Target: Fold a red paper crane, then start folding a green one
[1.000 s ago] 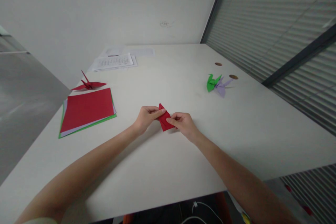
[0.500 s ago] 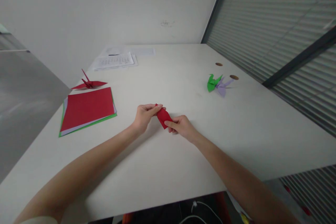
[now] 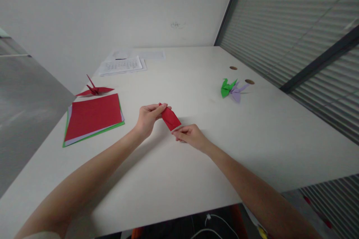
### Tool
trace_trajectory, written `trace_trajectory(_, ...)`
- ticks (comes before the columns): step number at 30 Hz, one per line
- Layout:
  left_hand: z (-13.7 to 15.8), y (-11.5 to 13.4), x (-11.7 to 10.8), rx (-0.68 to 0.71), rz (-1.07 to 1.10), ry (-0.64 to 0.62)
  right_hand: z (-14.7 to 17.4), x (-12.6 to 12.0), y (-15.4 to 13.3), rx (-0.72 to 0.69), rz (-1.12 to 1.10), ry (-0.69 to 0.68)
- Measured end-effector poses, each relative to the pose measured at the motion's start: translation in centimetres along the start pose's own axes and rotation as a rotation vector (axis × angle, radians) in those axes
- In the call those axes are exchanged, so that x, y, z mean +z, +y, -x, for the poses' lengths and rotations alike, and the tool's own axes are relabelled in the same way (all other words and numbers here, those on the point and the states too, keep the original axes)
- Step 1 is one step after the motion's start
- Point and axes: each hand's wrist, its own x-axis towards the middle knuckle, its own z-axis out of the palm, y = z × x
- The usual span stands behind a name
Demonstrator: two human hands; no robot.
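A small folded piece of red origami paper (image 3: 170, 118) is held just above the white table, slanting from upper left to lower right. My left hand (image 3: 147, 118) pinches its upper left end between thumb and fingers. At the lower edge of the paper, my right hand (image 3: 190, 135) has its thumb and fingers pressed together, touching the bottom corner. The fingertips beneath the paper are partly hidden. A pale line shows along that lower edge.
Left on the table (image 3: 157, 194) lies a stack of red, lilac and green paper sheets (image 3: 95, 115), with a red paper crane (image 3: 95, 90) behind it. Printed sheets (image 3: 122, 66) lie farther back. A green crane (image 3: 227, 89) and a lilac crane (image 3: 237, 92) stand at right.
My left hand has moved up and left with the red paper. My right thumb has slid off the paper's face to its lower edge, so more of the paper shows.
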Motion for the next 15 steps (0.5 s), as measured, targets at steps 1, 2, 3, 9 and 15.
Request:
trace_trajectory(1, 0.09, -0.12, 0.07, -0.011, -0.015, -0.013, 0.00, -0.03, -0.08, -0.014, 0.000, 0.007)
trace_trajectory(2, 0.20, -0.28, 0.14, -0.022, -0.034, -0.026, 0.01, -0.09, -0.18, -0.031, 0.007, 0.017)
trace_trajectory(3, 0.31, -0.44, 0.21, -0.032, -0.054, -0.036, 0.03, -0.16, -0.29, -0.048, 0.020, 0.029)
trace_trajectory(9, 0.59, -0.44, 0.56, -0.053, -0.089, -0.044, 0.10, -0.59, -0.81, -0.108, 0.108, 0.041)
trace_trajectory(15, 0.73, -0.22, 0.68, 0.015, -0.081, -0.039, 0.12, 0.14, -0.45, -0.127, 0.008, 0.079)
